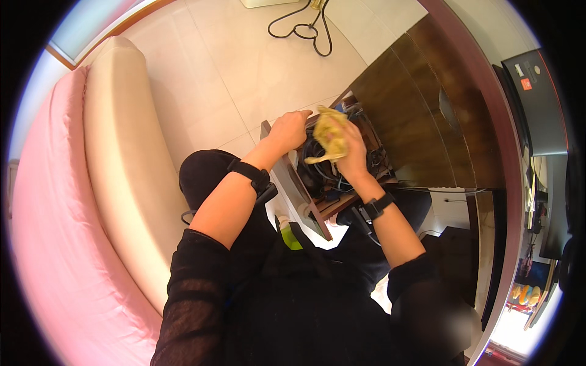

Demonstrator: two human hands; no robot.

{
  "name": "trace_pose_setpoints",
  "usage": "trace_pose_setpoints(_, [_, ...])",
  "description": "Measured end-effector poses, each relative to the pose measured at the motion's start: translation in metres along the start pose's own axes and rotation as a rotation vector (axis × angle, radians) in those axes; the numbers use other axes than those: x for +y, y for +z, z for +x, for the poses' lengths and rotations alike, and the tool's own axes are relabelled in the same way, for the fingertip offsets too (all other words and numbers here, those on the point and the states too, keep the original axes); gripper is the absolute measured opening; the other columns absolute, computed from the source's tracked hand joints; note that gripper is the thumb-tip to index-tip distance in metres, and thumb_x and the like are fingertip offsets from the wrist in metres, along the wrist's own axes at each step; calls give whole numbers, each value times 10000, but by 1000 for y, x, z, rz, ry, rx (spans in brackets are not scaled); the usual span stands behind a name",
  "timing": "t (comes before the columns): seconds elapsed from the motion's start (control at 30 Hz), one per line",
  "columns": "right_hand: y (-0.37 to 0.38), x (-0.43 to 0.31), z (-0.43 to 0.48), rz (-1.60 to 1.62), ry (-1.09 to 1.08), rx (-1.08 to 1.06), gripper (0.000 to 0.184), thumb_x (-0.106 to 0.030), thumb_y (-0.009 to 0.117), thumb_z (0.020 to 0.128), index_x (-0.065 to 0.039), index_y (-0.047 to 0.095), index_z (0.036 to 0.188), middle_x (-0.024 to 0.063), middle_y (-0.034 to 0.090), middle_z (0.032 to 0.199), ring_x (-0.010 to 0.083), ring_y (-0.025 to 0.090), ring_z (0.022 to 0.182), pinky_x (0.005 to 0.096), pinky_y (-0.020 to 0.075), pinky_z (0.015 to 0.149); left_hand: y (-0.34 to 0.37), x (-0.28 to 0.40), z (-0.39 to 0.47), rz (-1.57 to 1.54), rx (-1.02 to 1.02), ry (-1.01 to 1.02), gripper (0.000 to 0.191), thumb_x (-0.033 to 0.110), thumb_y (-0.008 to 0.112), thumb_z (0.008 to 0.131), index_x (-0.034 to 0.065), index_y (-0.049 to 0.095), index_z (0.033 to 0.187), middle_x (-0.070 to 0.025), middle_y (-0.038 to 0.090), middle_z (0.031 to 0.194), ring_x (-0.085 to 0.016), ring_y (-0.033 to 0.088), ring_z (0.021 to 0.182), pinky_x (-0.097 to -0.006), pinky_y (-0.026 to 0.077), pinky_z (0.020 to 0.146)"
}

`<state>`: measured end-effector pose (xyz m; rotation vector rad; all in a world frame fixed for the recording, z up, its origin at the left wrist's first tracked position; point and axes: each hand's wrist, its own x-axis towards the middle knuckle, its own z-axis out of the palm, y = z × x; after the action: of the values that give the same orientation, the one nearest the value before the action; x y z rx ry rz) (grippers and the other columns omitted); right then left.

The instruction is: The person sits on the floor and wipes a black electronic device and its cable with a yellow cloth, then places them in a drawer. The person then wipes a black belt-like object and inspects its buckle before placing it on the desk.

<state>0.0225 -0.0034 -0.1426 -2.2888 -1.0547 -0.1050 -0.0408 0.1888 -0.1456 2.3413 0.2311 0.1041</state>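
An open wooden drawer (pixel 326 210) juts from the dark cabinet in front of me, with coiled black cables (pixel 312 158) and other small items inside. My right hand (pixel 355 153) is over the drawer, closed on a crumpled yellow cloth (pixel 330 132); hand and cloth are slightly blurred. At the drawer's far left corner is my left hand (pixel 289 131), fingers bent over the top edge of the drawer front (pixel 300 187). Whether it grips that edge or only rests on it, I cannot tell. Each wrist wears a black strap.
The dark wooden cabinet (pixel 412 105) stands to the right under a reddish-brown desk edge. A beige bed side with a pink sheet (pixel 50 183) runs along the left. A black wire stand (pixel 306 31) is on the tiled floor ahead. My knees flank the drawer.
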Motion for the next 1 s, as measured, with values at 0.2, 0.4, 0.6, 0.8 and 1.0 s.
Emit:
trace_pose_setpoints(0.2, [-9, 8, -26, -409, -224, -271, 543, 28, 569, 750, -98, 565, 1278, 98, 441, 1435, 265, 357, 1368, 429, 306, 1062, -2, -4, -2, 112, -46, 26, 413, 28, 552, 801, 37, 588, 1212, -192, 672, 996, -382, 617, 968, -433, 502, 820])
trace_pose_setpoints(0.4, [-57, 27, -60, -451, -210, -358, 323, -73, 656, 691, -33, 674, 1011, 79, 578, 1269, 270, 478, 1227, 403, 360, 983, 2, 0, -5, 172, -171, 10, 412, 63, 572, 798, 74, 605, 1208, -170, 676, 971, -356, 631, 943, -421, 505, 798])
trace_pose_setpoints(0.6, [-38, -8, -42, -209, -287, -155, 460, -192, 755, 614, -46, 661, 1039, 88, 620, 1128, 244, 537, 1053, 363, 421, 855, 8, 4, -5, 94, -189, -23, 306, 63, 564, 800, 42, 671, 1086, -174, 688, 918, -341, 651, 886, -404, 514, 778])
trace_pose_setpoints(0.8, [59, -14, -50, -636, -124, -348, 423, -107, 582, 792, -77, 567, 1214, 137, 605, 1040, 268, 595, 966, 377, 502, 756, 7, 1, -5, 31, -156, 11, 285, 64, 569, 795, 22, 679, 1054, -179, 693, 890, -331, 661, 841, -392, 520, 758])
trace_pose_setpoints(1.0, [45, 21, -81, -369, -291, -617, 233, -82, 550, 778, -89, 660, 982, 98, 615, 845, 284, 611, 835, 376, 520, 698, 7, -3, -6, 33, -170, 29, 265, 82, 585, 806, 34, 680, 1049, -159, 695, 895, -332, 655, 866, -405, 516, 751])
